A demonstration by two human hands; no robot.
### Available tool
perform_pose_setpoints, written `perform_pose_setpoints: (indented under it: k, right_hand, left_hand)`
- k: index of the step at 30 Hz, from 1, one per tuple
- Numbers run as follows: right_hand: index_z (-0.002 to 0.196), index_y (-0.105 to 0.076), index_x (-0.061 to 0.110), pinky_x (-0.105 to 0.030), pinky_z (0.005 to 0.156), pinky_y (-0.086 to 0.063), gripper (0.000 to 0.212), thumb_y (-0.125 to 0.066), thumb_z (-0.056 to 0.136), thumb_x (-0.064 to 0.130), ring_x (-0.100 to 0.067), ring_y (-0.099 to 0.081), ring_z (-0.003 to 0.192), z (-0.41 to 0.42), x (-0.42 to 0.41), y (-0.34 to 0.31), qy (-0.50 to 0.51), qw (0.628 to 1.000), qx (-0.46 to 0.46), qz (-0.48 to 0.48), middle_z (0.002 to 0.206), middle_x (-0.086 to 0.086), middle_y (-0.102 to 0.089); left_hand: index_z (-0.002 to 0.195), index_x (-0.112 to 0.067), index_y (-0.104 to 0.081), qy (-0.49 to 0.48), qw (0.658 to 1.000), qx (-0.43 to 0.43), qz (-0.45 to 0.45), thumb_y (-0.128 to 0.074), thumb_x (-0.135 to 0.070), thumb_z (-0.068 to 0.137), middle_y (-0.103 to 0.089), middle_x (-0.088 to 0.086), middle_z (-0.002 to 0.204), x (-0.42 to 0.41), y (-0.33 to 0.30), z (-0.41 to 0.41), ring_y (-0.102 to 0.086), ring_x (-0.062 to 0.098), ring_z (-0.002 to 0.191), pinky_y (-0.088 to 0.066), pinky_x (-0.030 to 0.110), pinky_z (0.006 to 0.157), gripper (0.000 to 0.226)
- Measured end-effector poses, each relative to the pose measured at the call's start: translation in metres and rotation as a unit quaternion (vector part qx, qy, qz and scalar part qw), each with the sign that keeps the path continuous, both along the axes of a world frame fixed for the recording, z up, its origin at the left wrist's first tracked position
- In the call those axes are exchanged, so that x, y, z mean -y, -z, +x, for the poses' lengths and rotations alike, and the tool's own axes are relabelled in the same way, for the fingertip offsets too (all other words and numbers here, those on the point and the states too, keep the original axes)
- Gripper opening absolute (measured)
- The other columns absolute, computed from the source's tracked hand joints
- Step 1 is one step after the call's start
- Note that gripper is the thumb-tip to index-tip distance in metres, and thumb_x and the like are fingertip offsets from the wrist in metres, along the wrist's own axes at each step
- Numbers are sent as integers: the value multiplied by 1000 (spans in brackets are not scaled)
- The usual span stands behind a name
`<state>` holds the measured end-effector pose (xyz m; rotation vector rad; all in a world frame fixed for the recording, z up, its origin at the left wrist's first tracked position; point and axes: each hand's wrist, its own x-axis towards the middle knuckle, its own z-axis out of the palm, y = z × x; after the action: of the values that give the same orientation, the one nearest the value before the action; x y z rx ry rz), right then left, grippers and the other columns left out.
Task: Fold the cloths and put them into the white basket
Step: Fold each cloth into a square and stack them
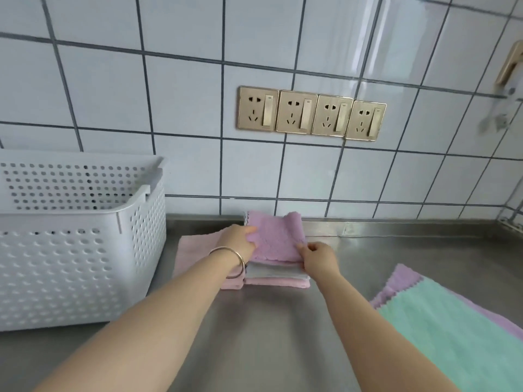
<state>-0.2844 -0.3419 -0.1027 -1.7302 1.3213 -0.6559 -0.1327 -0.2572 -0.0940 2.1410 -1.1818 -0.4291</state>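
Steel tabletop [283,335] runs to a white tiled wall [184,94] with dark grout. Four gold socket-and-switch plates [311,114] in a row at 12 o'clock. Beige handle [509,62], 2 o'clock, blurred.

The scene is bright and evenly lit, with soft daylight-like light and no hard shadows. A pale vertical streak of glare runs down the glossy wall tiles [376,46] at the far right, and the steel worktop [271,335] shows a dull, smeared sheen, brightest along its far edge. Only faint, soft shadows lie under the forearms and beside the basket [85,250]. The wide lens bends the picture: grout lines bow and lean outward, most strongly at the left and right edges. The middle is fairly sharp, the sockets [311,113] crisp, while the hook [508,66] at the far right edge and what hangs under it are blurred.
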Motion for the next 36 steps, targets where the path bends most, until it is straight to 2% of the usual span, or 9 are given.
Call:
perform_pose_setpoints:
  k: [3, 7, 10, 12, 18, 22, 28, 33, 36]
  right_hand:
    - [85, -65, 2, -14, 44, -41, 22, -56, 92, 21, -12, -48, 51, 5, 18, 17, 28, 999, 10, -14, 77, -12, -62]
    - [104, -61, 4, -23, 66, -36, 22, -56, 90, 20, -25, -54, 80, 7, 23, 31, 60, 998, 4, -24, 103, -15, -66]
    - [115, -52, 9, -30, 75, -41, 33, -58, 86, 24, -30, -57, 100, 5, 22, 30, 57, 997, -35, -42, 116, -14, -60]
    - [119, -50, 14, -30, 75, -41, 36, -57, 85, 23, -27, -58, 100, -5, 19, 11, 56, 992, -23, -112, 115, -8, -60]
    - [90, -64, 18, -27, 58, -42, 9, -64, 83, 11, -20, -56, 60, -127, -26, -13, 34, 920, -35, -388, 75, 4, -61]
    - [68, -67, 18, -22, 54, -38, 9, -69, 76, 21, -21, -62, 62, -206, -53, 24, 23, 913, -161, -374, 66, 4, -64]
    - [58, -65, 21, -28, 44, -45, 25, -66, 53, 46, -23, -59, 56, -246, -84, 62, -6, 847, -345, -404, 59, 4, -59]
    - [45, -56, 17, -25, 42, -36, 20, -71, 53, 26, -23, -53, 46, -242, -75, 61, 15, 812, -361, -458, 50, 0, -52]
    - [49, -54, 16, -30, 43, -39, 47, -49, 72, 58, -20, -51, 46, -246, -72, 62, 22, 836, -334, -434, 50, 2, -51]
  left_hand:
    - [68, -31, -47, 5, 999, 35, 28, -47, -7, 85, -44, -9, 72, 21, 18, 7, -46, 15, 68, -33, 14, 54, 30]
    - [55, -16, -33, 17, 997, 54, 56, -40, 2, 80, -31, 1, 60, 33, 31, 4, -29, 17, 53, -25, 18, 43, 32]
    - [93, -18, -63, -7, 993, 83, 84, -52, -18, 86, -50, 8, 98, 28, 23, -1, -54, 22, 84, -46, 21, 72, 13]
    - [125, -28, -54, -42, 985, 161, 50, -57, -26, 84, -39, 7, 132, 22, 6, -6, -42, 26, 120, -43, 32, 97, 41]
    - [102, -17, -66, 38, 904, 324, -277, -63, -10, 71, -57, 8, 114, -6, -37, -79, -57, 29, 101, -48, 37, 84, 32]
    - [115, -22, -59, 184, 930, 284, -145, -56, -20, 83, -57, 0, 117, -27, -16, -133, -55, 24, 107, -49, 38, 86, 33]
    - [120, -26, -57, 209, 961, 182, 2, -52, -17, 85, -61, -7, 120, -38, 38, -210, -55, 16, 113, -44, 26, 90, 37]
    - [128, -36, -51, 252, 930, 263, 51, -50, -30, 89, -48, -12, 136, -28, 50, -242, -38, 17, 129, -38, 29, 101, 40]
    - [126, -42, -51, 242, 924, 290, 61, -44, -33, 91, -49, -16, 135, -22, 54, -247, -40, 16, 128, -38, 31, 99, 37]
